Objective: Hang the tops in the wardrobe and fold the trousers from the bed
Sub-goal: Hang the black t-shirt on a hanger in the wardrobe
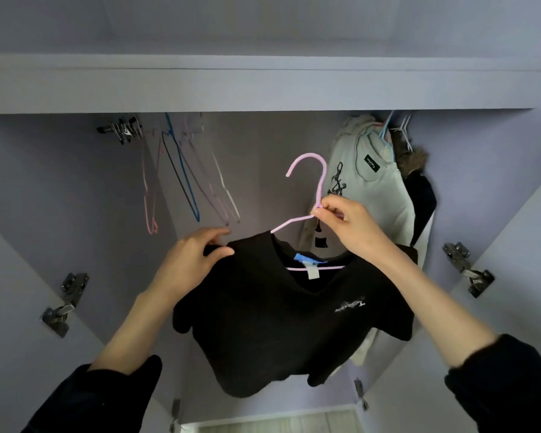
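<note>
Head view, looking up into the open wardrobe (263, 89). Dead centre, a black top (278, 323) sits on a pink hanger (317, 182), held up in front of the opening and not on any rail. The hook curls up toward 12 o'clock and its tip points left. The hanger's bar shows through the neckline, with a blue label (305, 259) and a white tag just above and below it.

The right hand (347, 226) comes in from 4 o'clock, with fingers and thumb pinching the hanger's neck just below the hook. The left hand (194, 257) comes in from 8 o'clock, with fingers curled round the top's left shoulder and the thumb pressing the fabric. Both forearms are bare, with dark sleeves (506, 379) pushed back.

At 10 o'clock, a bunch of empty hangers (181, 176) dangles, pink, blue, black and pale. At 2 o'clock, a pale sweatshirt (372, 182) with a black print hangs touching a fur-trimmed dark garment (419, 182). Metal hinges (64, 303) sit on the doors at 8 and 4 o'clock. At 6 o'clock, a strip of light floor (278, 423) shows.
</note>
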`<move>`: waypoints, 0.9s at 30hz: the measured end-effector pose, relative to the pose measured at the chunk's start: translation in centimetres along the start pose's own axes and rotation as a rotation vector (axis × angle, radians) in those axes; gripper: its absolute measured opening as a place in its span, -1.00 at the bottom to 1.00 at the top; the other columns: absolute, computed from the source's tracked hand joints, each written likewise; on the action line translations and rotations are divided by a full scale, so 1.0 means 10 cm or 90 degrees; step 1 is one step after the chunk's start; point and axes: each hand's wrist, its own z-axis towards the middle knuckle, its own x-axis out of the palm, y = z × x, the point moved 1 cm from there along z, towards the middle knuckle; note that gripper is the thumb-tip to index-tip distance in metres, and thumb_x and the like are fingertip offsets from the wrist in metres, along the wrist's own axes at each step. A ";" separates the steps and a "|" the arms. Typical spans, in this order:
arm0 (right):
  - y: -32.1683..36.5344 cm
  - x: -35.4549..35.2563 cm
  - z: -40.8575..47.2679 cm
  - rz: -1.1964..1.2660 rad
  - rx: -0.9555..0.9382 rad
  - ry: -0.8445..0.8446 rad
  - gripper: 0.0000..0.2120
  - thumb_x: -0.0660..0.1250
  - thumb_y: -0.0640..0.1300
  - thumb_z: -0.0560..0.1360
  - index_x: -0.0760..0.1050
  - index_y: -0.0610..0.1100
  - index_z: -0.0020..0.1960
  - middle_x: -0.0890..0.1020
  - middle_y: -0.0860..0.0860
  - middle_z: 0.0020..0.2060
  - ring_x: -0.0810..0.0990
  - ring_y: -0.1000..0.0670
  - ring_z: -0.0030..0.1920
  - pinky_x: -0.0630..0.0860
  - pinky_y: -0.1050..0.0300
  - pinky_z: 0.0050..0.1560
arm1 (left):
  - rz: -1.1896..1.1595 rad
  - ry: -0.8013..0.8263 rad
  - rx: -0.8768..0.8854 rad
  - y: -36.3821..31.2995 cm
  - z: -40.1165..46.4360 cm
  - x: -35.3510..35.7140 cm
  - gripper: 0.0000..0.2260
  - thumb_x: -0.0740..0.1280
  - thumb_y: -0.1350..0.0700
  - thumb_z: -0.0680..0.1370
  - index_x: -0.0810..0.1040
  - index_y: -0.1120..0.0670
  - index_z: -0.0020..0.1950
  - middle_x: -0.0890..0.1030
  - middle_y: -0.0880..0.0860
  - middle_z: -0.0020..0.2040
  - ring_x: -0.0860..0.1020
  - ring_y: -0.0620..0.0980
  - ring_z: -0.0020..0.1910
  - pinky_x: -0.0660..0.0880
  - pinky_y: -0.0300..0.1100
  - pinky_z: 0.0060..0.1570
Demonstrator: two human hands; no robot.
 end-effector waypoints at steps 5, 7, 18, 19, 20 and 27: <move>-0.15 -0.15 -0.04 0.015 0.039 -0.017 -0.80 0.26 -0.16 0.56 0.45 0.03 -0.22 0.54 0.11 -0.27 0.50 0.11 -0.15 0.37 0.42 -0.07 | -0.042 -0.005 -0.007 0.16 -0.06 0.07 -0.84 0.36 0.14 0.51 0.64 0.13 0.05 0.61 -0.05 -0.07 0.56 -0.10 -0.05 0.41 -0.46 -0.07; -0.21 -0.21 -0.03 0.002 0.050 -0.018 -0.80 0.26 -0.17 0.56 0.44 0.02 -0.23 0.51 0.10 -0.30 0.47 0.11 -0.18 0.34 0.28 0.00 | -0.068 -0.021 -0.025 0.17 -0.06 0.08 -0.81 0.37 0.12 0.51 0.65 0.13 0.09 0.62 -0.09 -0.06 0.56 -0.14 -0.04 0.33 -0.60 -0.10; -0.21 -0.18 -0.06 0.026 0.070 -0.035 -0.79 0.31 -0.14 0.53 0.49 0.09 -0.24 0.54 0.09 -0.33 0.48 0.15 -0.25 0.37 0.43 -0.17 | 0.057 -0.112 0.061 -0.06 -0.01 0.17 -0.71 0.29 0.11 0.57 0.52 0.13 0.28 0.56 0.12 0.19 0.50 0.13 0.18 0.41 -0.01 0.22; -0.18 -0.14 -0.05 0.028 0.069 -0.025 -0.80 0.32 -0.14 0.52 0.51 0.09 -0.24 0.55 0.08 -0.33 0.48 0.13 -0.26 0.38 0.39 -0.18 | 0.072 -0.090 0.093 -0.15 0.00 0.23 -0.68 0.30 0.08 0.56 0.51 0.11 0.29 0.56 0.11 0.19 0.50 0.12 0.18 0.41 0.03 0.22; -0.16 -0.11 -0.05 0.024 0.068 -0.013 -0.80 0.32 -0.13 0.52 0.52 0.10 -0.24 0.54 0.08 -0.35 0.47 0.13 -0.28 0.38 0.36 -0.19 | 0.082 -0.073 0.109 -0.24 0.01 0.30 -0.69 0.32 0.07 0.55 0.51 0.10 0.29 0.57 0.09 0.16 0.51 0.11 0.15 0.42 0.04 0.19; -0.12 -0.23 -0.10 0.184 0.175 0.091 -0.80 0.35 -0.17 0.50 0.66 0.03 -0.24 0.59 0.05 -0.42 0.39 0.19 -0.46 0.28 0.39 -0.49 | 0.086 -0.070 0.117 -0.40 0.08 0.50 -0.85 0.29 0.11 0.56 0.58 0.08 0.09 0.55 0.03 0.02 0.51 0.01 0.00 0.50 -0.09 -0.10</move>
